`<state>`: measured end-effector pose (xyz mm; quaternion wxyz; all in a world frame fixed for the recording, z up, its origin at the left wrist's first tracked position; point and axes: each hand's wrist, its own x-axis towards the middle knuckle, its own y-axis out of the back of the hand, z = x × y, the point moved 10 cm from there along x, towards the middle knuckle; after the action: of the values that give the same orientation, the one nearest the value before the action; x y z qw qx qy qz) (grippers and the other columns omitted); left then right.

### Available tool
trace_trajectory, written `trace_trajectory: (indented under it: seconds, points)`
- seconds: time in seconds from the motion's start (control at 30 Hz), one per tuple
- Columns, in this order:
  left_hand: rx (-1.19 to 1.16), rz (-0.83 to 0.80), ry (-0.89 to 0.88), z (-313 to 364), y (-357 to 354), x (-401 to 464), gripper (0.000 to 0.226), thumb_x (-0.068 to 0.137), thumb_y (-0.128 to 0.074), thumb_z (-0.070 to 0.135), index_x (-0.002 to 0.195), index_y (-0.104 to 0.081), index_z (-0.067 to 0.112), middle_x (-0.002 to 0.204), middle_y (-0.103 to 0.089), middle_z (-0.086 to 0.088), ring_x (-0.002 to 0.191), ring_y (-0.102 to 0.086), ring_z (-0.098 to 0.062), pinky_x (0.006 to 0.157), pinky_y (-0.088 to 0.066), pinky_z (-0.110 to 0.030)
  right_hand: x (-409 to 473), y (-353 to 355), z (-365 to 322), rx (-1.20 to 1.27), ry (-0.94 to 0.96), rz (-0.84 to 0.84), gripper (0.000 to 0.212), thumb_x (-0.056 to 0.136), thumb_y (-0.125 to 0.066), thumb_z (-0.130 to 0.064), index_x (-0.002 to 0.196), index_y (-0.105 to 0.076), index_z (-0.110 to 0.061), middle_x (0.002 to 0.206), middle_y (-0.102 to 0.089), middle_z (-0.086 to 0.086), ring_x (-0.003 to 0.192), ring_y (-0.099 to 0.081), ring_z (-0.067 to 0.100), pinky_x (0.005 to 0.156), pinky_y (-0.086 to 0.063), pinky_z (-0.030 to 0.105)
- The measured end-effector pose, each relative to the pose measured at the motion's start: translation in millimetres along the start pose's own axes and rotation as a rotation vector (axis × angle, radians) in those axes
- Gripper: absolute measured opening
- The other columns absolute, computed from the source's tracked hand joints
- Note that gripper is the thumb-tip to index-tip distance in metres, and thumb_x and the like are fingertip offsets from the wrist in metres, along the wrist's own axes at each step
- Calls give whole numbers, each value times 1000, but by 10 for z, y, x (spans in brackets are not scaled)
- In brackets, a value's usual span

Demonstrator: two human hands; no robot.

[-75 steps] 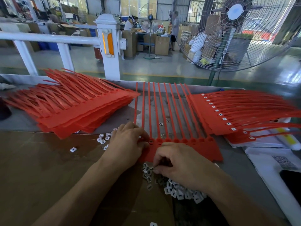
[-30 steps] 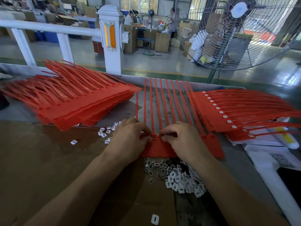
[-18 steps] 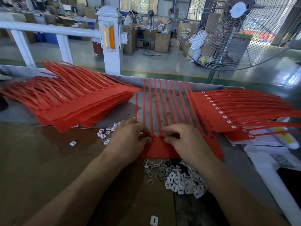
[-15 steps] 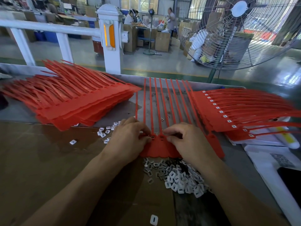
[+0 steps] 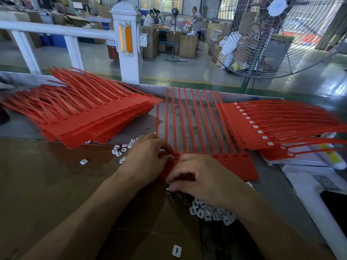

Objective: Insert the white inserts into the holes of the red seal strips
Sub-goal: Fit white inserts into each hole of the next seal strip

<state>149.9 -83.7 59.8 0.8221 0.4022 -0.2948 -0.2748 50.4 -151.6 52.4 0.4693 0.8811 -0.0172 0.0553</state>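
Both hands (image 5: 176, 171) curled on red seal strips (image 5: 234, 164)

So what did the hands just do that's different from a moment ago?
The right hand left the row of holes on the red seal strip sheet and came back toward the person, down to the pile of white inserts, fingers curled at its edge. One white insert now sits in a hole. The left hand still grips the sheet's left end. The red stacks stayed put.
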Motion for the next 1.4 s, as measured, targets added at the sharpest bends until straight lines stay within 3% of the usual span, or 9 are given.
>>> trace_trajectory:
  seconds: [0.1,0.3,0.67,0.8,0.9,1.0,1.17,1.3,1.4]
  points:
    - [3,1,-6,0,-2,12,17,90,-72,32,107,-74,30,112,-58,5,112,-50,-18,96,-39,-30,3,-64,-50,-44,29,-61,25,85,-79,-45,108,-76,-36,105,-60,-27,106,-56,-4,90,-46,22]
    - [11,0,-5,-10,-2,10,18,90,-71,35,108,-73,32,114,-57,6,112,-49,-16,94,-40,-29,3,-60,-63,-119,20,-48,17,89,-76,-38,106,-75,-36,107,-64,-21,104,-58,-2,91,-51,29]
    - [-6,9,0,-27,-12,-1,16,90,-72,36,106,-73,34,112,-56,8,111,-48,-15,94,-39,-30,-74,37,31,7,-28,-27,5,93,-73,-34,93,-68,-34,96,-67,-21,93,-63,-1,79,-50,20]
    - [-7,16,-8,-28,-12,0,16,89,-73,35,105,-74,33,111,-57,7,110,-49,-16,95,-40,-31,-95,85,84,71,-59,-5,8,94,-74,-31,91,-67,-35,89,-68,-23,83,-65,-2,69,-46,11]
    - [-5,18,-14,-23,-13,-4,16,89,-73,35,104,-73,33,110,-56,7,110,-49,-16,95,-40,-32,-105,89,149,106,-88,11,9,95,-73,-28,95,-69,-37,90,-70,-22,86,-66,-3,72,-48,13]
    - [-3,19,-19,-12,-6,-10,16,89,-73,36,105,-73,33,109,-57,7,109,-49,-17,94,-40,-32,-107,145,217,183,-112,81,13,95,-73,-22,99,-73,-34,90,-73,-22,90,-69,-5,79,-48,9]
    - [1,15,-20,-1,0,-2,17,89,-73,36,105,-74,32,111,-58,5,111,-50,-18,98,-38,-33,-126,319,434,249,-200,270,14,93,-75,-23,95,-78,-37,93,-73,-27,93,-67,-9,80,-46,14]
    - [2,9,-11,-5,-2,-8,17,90,-72,37,106,-74,32,111,-57,7,112,-49,-17,98,-38,-31,-163,378,645,269,-288,350,20,95,-74,-23,96,-78,-43,79,-68,-36,73,-61,-19,63,-44,4]
    - [0,2,-5,-9,-9,-8,17,90,-72,37,106,-73,33,113,-57,7,113,-48,-17,98,-38,-31,-180,427,765,217,-343,407,20,95,-73,-21,97,-78,-40,92,-72,-31,88,-62,-19,68,-42,2]
